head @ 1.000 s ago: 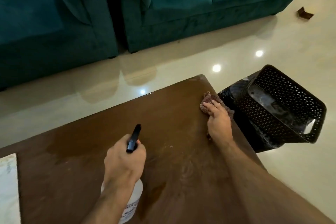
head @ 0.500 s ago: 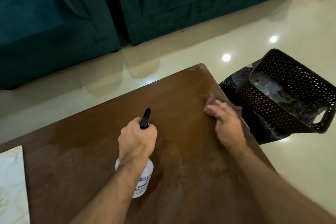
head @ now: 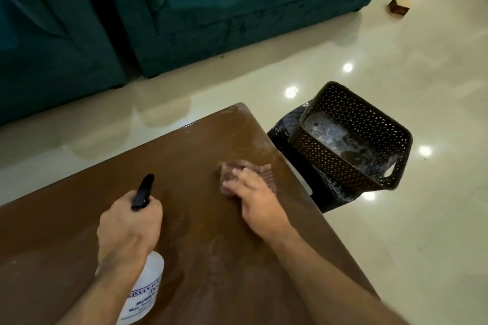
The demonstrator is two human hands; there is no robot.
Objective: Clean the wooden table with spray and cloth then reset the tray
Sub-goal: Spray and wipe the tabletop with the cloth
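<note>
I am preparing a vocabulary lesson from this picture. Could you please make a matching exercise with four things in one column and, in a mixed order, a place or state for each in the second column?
Things
1. spray bottle
2. cloth
3. perforated basket
4. sofa

Places or states
A. stands on the floor beyond the table
B. gripped in the left hand
C. sits beside the table's right edge
D. pressed on the wooden table under the right hand

Right pairs: 1-B, 2-D, 3-C, 4-A
</note>
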